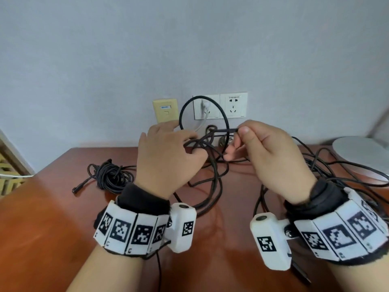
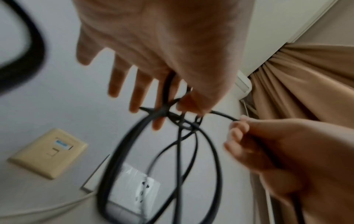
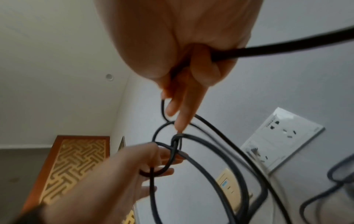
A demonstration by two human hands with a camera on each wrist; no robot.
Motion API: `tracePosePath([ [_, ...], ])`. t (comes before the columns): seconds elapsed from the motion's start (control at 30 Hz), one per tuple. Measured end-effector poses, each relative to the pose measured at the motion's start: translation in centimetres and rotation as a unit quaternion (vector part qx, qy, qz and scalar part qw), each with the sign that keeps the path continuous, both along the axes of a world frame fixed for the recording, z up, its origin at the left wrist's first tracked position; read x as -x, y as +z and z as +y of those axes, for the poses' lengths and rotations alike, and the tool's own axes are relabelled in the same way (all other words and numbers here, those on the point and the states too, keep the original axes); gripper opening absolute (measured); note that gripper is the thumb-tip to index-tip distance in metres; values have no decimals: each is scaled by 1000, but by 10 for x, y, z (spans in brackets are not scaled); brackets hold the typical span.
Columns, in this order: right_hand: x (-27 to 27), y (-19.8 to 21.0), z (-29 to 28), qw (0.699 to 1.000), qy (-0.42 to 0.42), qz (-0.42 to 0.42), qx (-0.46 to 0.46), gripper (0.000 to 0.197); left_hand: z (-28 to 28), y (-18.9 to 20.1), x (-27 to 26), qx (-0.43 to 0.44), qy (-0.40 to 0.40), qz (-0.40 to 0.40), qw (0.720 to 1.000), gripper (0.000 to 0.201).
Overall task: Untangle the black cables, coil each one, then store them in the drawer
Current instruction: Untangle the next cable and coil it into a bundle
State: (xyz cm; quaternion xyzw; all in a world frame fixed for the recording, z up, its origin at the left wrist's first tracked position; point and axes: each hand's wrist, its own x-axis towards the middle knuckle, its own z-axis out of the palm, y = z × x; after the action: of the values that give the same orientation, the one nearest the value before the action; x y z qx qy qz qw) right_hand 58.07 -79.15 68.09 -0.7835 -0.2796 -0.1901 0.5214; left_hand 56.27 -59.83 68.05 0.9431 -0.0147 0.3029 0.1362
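Head view, centre of the frame: we see the left hand (image 1: 168, 159) with its fingers curled round the knot (image 1: 202, 144) of the tangled black cables (image 1: 212, 178), held above the reddish-brown tabletop (image 1: 52, 228). The right hand (image 1: 271, 157) pinches a doubled-over strand (image 1: 228, 130) between thumb and forefinger, level with the knot and just to its right. One stiff loop (image 1: 203, 114) stands up from the left hand's grip in front of the white wall sockets (image 1: 220, 105), which suggests the thicker cable holds its curve and should coil in wide turns rather than tight ones.

Left wrist view, centre: the knot (image 2: 172, 115) sits at the fingertips (image 2: 158, 124), with several loops hanging slack below; the picture is blurred, so we cannot tell which strand passes over which. Right wrist view, upper middle: the right hand (image 3: 184, 50) closes on a thick cable (image 3: 287, 45) running off to the upper right edge, while its forefinger (image 3: 186, 112) points down towards the knot (image 3: 177, 144).

At the left of the head view a bundled cable (image 1: 110, 175) lies on the tabletop, well apart from the hands; more loose runs trail at the right, beside a white round base (image 1: 362, 152). No drawer is in view.

We judge the cables light, limp under their own weight and smooth-jacketed. The best hold is close to the knot, with a free end fed back through, not a pull on a long run, which would tighten it.
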Motion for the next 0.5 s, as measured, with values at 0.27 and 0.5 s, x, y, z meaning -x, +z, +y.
tracePosePath([
  [0.27,-3,11,-11,971,-60,120,-197,36,3,0,0,37,-38,52,997,45],
  [0.5,-16,21,-33,921,-129,205,-305,33,21,-5,-6,82,-115,28,990,42],
])
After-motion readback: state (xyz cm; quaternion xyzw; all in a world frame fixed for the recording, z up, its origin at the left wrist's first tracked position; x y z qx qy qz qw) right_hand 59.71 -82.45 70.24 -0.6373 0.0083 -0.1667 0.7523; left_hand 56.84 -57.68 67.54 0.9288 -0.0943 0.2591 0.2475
